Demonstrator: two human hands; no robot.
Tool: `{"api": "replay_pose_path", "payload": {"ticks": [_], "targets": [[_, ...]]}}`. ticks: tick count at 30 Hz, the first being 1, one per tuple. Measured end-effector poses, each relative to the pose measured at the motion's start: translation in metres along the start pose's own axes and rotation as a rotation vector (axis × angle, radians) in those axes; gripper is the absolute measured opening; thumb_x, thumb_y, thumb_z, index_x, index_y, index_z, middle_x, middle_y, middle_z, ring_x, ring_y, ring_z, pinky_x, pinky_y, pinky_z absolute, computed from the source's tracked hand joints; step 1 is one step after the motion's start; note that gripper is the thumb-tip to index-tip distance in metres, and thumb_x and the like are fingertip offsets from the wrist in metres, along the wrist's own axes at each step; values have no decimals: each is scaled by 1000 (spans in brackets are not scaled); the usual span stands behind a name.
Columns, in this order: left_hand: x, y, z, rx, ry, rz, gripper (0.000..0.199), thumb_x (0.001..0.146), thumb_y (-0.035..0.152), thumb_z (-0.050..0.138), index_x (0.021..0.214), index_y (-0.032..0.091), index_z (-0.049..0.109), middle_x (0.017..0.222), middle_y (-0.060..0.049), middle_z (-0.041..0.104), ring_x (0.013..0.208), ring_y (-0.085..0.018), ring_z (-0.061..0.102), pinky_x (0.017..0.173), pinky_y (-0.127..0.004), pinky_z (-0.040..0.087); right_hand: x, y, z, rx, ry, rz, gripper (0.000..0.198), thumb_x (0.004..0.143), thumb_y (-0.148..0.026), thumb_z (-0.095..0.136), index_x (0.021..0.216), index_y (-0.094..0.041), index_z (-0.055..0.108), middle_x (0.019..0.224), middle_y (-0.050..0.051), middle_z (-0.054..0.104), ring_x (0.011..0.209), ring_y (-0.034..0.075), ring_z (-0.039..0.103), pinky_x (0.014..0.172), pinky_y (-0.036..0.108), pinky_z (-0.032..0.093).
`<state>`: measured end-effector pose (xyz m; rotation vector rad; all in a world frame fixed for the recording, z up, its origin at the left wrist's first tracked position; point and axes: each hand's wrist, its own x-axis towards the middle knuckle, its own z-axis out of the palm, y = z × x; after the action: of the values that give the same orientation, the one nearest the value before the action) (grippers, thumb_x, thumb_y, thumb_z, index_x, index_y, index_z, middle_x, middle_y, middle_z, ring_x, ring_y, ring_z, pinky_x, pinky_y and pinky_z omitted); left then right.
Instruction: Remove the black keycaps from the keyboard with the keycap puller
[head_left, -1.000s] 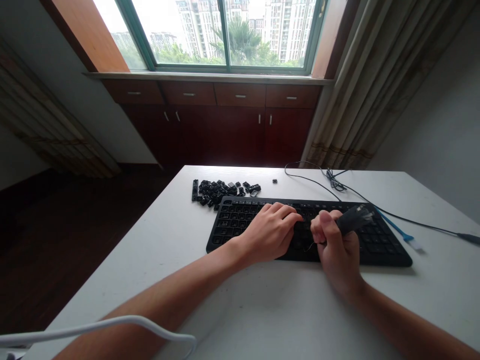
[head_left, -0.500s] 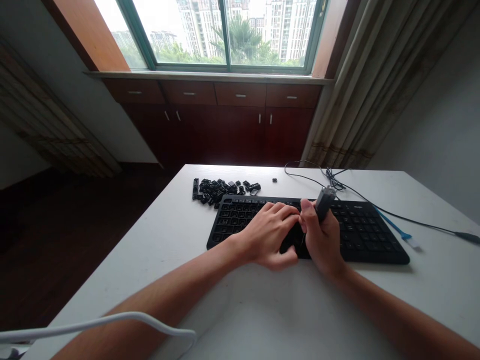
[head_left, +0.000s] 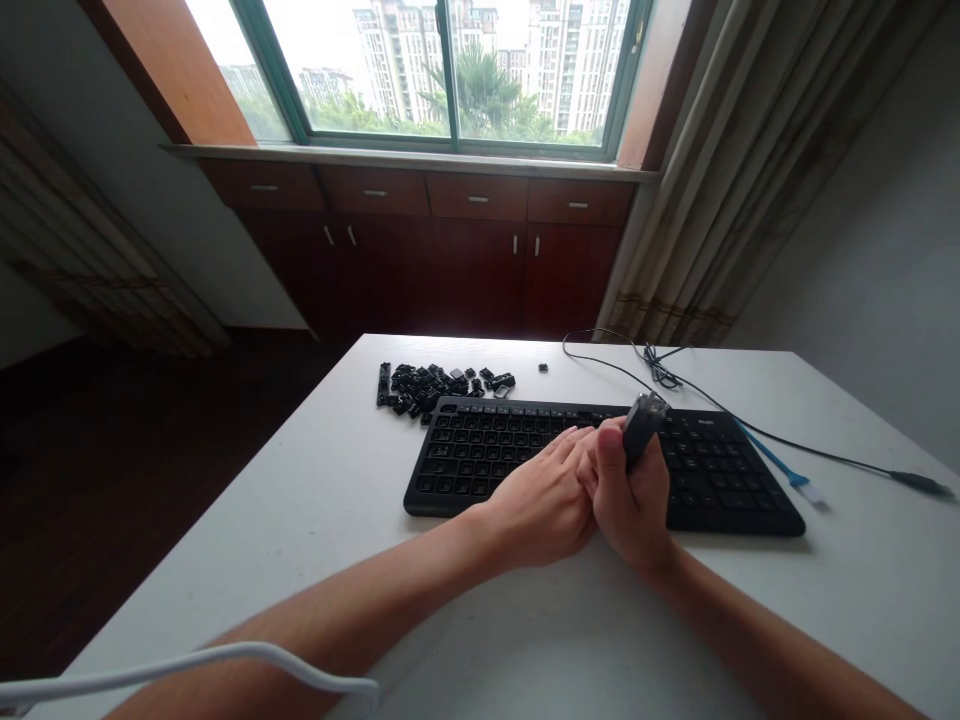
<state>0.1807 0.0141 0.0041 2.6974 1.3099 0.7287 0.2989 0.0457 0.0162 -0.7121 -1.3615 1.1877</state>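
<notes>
A black keyboard [head_left: 465, 450] lies across the white table, its left part showing bare key sockets with the caps off. In my right hand [head_left: 630, 490] is a dark grey handled tool [head_left: 640, 428], held upright over the keyboard's middle with its shiny end up; its lower end is hidden by my fingers. My left hand [head_left: 544, 500] is against my right hand over the keyboard, fingers together and bent, their tips and thumb hidden. What the left fingers pinch, if anything, cannot be made out. Behind the keyboard's left end lies a pile of loose black keycaps [head_left: 424, 388].
One small black keycap [head_left: 543, 367] lies apart near the back edge. A black cable [head_left: 664, 370] is bundled behind the keyboard and runs right. A blue brush [head_left: 787, 472] with pale bristles rests at the right. A white cable [head_left: 247, 652] crosses my left forearm.
My left hand's thumb, spread out over the keyboard before, has drawn in under it, and its fingers have closed in against my right hand. The right hand still holds the tool.
</notes>
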Motion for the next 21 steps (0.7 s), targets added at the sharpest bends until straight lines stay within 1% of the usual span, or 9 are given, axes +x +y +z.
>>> {"api": "replay_pose_path", "payload": {"ticks": [3,4,6,7,10,13,15,18,21], "targets": [[1,2,-2,23,-5,-33,50,105,32,38,149,7,37,152,-23,48,147,-32,40,125,-54,32,15,-27,7,116,90,-112,51,99,-59,51,63,-24,40,47,-7,36,37,9,35,37,25,30],[1,2,-2,27,-4,-41,49,106,32,38,146,5,39,150,-24,50,146,-32,41,124,-54,32,20,-34,8,143,127,-132,53,100,-59,49,61,-24,39,46,-7,35,36,8,34,35,24,27],[2,2,-3,15,6,-54,45,106,31,39,142,4,44,147,-23,52,144,-32,43,124,-52,34,29,-38,4,143,187,-146,53,99,-57,54,61,-23,39,48,-7,34,36,8,35,34,23,27],[2,2,-4,-3,14,-62,43,105,30,41,139,6,47,146,-22,53,143,-31,45,124,-50,35,31,-35,-1,132,188,-122,53,99,-57,55,61,-23,39,48,-8,33,35,7,35,34,22,28],[1,-1,-7,-66,50,-89,34,103,29,47,130,12,56,142,-18,56,136,-27,51,119,-43,43,31,-14,-16,114,141,23,53,96,-58,58,63,-22,39,47,-9,34,35,6,34,32,21,27],[0,-6,-12,-26,94,-99,27,100,36,56,114,15,64,132,-15,61,124,-27,57,107,-42,51,30,3,-25,190,181,119,51,94,-58,62,66,-22,40,52,-9,35,36,5,33,32,19,27],[-2,-9,-15,64,99,-70,23,100,38,57,104,17,67,123,-12,65,112,-26,61,97,-42,53,31,6,-26,243,208,142,51,93,-58,64,67,-21,40,54,-9,36,37,5,32,32,19,26],[-2,-13,-22,168,49,17,25,103,36,53,96,19,68,107,-8,68,94,-21,64,84,-36,51,33,2,-23,270,219,164,49,91,-58,66,68,-21,42,55,-9,36,37,4,31,31,18,25],[-1,-18,-28,138,-3,88,28,105,36,50,94,18,69,98,-6,70,85,-17,67,80,-31,52,33,0,-22,273,215,184,49,91,-59,65,70,-21,44,55,-9,37,37,5,30,31,19,25]]}}
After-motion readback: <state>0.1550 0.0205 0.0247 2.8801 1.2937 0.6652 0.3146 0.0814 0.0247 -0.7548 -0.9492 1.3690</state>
